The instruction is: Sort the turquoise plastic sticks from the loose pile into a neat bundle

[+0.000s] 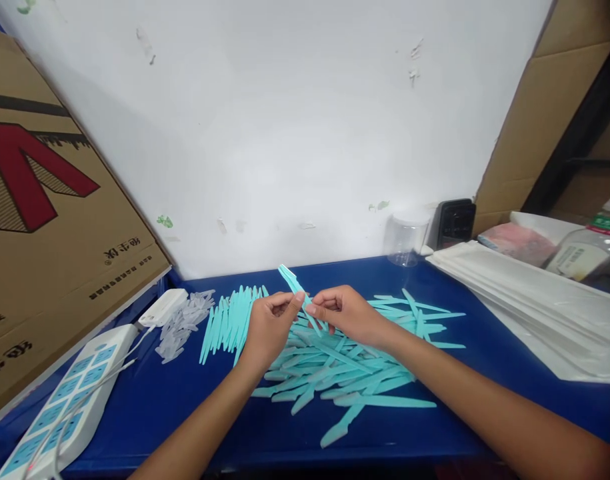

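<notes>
Above the middle of the table, my left hand (271, 328) pinches a few turquoise eyebrow razors (291, 277) between thumb and fingers. Their upper ends point up and away from me. Close beside it, my right hand (352, 315) is closed on the lower part of the same razors, its thumb near the left thumb. Exactly how many are held is unclear. Below and right of both hands spreads a loose pile of turquoise eyebrow razors (335, 373), lying in many directions. Left of my left hand, more razors (229, 320) lie side by side in a row.
Small translucent plastic pieces (185, 323) lie at the left by a white box (163, 307) and a power strip (79, 393) with cables. A clear jar (407, 240) and a black device (456, 223) stand at the back right. White bags (529, 307) and a bottle (587, 247) are at the right.
</notes>
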A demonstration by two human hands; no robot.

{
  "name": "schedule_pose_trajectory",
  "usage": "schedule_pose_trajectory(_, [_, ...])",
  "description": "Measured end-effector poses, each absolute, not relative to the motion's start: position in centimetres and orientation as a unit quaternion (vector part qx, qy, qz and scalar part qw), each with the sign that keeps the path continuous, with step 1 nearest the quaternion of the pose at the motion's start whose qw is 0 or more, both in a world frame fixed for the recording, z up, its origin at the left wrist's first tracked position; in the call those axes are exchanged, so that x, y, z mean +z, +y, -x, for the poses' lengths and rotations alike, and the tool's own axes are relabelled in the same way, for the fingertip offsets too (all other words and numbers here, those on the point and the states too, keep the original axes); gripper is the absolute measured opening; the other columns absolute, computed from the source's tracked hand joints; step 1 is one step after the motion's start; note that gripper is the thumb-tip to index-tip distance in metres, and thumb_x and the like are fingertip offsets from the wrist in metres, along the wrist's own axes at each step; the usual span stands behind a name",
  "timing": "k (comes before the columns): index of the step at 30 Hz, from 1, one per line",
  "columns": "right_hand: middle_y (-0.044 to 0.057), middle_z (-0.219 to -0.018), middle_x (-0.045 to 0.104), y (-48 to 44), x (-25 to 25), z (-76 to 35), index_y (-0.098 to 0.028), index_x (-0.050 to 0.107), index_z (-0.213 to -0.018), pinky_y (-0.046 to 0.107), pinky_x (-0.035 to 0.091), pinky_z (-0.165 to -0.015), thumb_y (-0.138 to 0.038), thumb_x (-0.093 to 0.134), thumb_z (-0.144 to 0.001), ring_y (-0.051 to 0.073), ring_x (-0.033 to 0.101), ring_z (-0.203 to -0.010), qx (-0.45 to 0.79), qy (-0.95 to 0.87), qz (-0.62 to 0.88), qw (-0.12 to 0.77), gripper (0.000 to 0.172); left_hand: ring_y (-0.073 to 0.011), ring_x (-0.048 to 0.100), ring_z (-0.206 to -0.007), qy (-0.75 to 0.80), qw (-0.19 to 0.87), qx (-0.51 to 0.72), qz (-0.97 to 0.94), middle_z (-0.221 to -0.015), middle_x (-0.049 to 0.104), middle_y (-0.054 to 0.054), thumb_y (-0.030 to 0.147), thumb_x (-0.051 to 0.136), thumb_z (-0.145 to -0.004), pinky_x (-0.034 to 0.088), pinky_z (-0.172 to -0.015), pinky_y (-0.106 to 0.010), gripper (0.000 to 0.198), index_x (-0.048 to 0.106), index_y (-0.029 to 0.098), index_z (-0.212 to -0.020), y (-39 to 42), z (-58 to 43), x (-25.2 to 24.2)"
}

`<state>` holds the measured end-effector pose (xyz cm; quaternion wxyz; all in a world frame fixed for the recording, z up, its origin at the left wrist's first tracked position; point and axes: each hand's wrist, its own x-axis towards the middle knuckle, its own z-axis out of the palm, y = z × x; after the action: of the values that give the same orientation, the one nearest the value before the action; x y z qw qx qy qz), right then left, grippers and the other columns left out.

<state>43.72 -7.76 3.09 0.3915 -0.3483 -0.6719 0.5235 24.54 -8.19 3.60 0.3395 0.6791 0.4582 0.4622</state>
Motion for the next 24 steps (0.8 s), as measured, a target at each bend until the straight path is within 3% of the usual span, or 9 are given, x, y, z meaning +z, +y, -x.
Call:
schedule_pose_trajectory(5, [0.003,-0.071,0.067,-7.9,3.3,-43.9,-0.017,0.071,-0.079,0.026,0.049,-0.057,-0.059,0.066,-0.088,0.014,0.058,-0.06,0.457,-0.726,0.366,0.361,0.043,-0.0142,0.051,-0.059,0.469,0.347,0.457,-0.671,-0.062,0.059,-0.002,0.055,0.064,-0.088,0.04,-0.055,-0.025,0.043,0.073,0.016,-0.071,-8.2,-24.6,3.4])
schedule_pose_trajectory(9, [0.006,-0.082,0.074,-8.1,3.5,-44.0,-0.018,0.075,-0.082,0.027,0.051,-0.064,-0.055,0.059,-0.095,0.019,0.066,-0.074,0.418,-0.742,0.385,0.355,0.043,-0.0135,0.049,-0.059,0.521,0.286,0.415,-0.689,-0.061,0.057,-0.001,0.058,0.064,-0.086,0.037,-0.055,-0.024,0.047,0.066,0.015,-0.065,-7.7,-20.5,5.1])
schedule_pose_trajectory(12, [0.007,-0.082,0.075,-7.9,3.4,-44.1,-0.018,0.075,-0.083,0.028,0.05,-0.065,-0.052,0.057,-0.097,0.019,0.067,-0.077,0.403,-0.736,0.408,0.358,0.041,-0.0151,0.052,-0.06,0.588,0.25,0.335,-0.693,-0.06,0.059,-0.001,0.064,0.068,-0.078,0.039,-0.057,-0.024,0.05,0.067,0.016,-0.064,-6.1,-14.4,6.5])
schedule_pose_trajectory(17, [0.006,-0.081,0.076,-7.5,3.2,-44.2,-0.018,0.074,-0.082,0.027,0.05,-0.063,-0.048,0.059,-0.096,0.019,0.068,-0.075,0.396,-0.725,0.431,0.363,0.036,-0.015,0.049,-0.057,0.673,0.304,0.234,-0.633,-0.054,0.055,-0.001,0.071,0.074,-0.065,0.039,-0.057,-0.025,0.057,0.059,0.017,-0.056,-4.1,-6.3,6.0])
schedule_pose_trajectory(24, [0.006,-0.079,0.076,-6.9,2.7,-44.3,-0.017,0.072,-0.081,0.028,0.051,-0.064,-0.047,0.06,-0.095,0.018,0.068,-0.071,0.396,-0.716,0.434,0.378,0.035,-0.0138,0.038,-0.049,0.664,0.273,0.202,-0.667,-0.047,0.043,0.002,0.07,0.073,-0.064,0.026,-0.052,-0.026,0.054,0.06,0.018,-0.054,-3.4,-6.3,4.1])
